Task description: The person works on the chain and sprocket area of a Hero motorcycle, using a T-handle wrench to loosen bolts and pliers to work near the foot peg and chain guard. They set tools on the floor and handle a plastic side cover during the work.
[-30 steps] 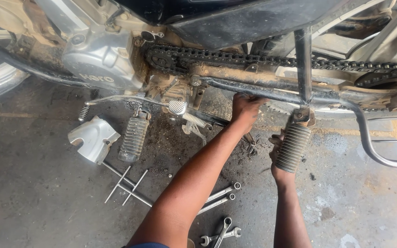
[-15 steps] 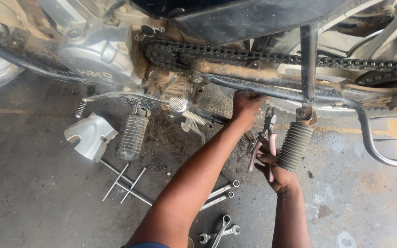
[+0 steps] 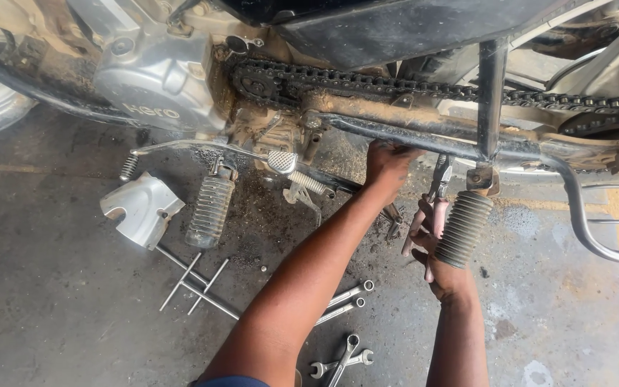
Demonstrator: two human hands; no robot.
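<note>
Both hands unmoved; right hand (image 3: 428, 240) still grips pliers (image 3: 437, 188)

Daylight is washing the floor (image 3: 59, 315) evenly, glaring brightest right of the hands. Deep shadow is pooling above them under the bike (image 3: 395, 29). Focus is holding sharp; edges are bowing slightly.

The pliers (image 3: 436, 192), with red-coated handles and grey metal jaws, stand nearly upright at about three o'clock from the frame's centre, jaws up toward the dark, mud-caked frame tube (image 3: 424, 136). That tube runs from ten o'clock to three o'clock beneath the drive chain, dusty and rust-brown along its top.
</note>
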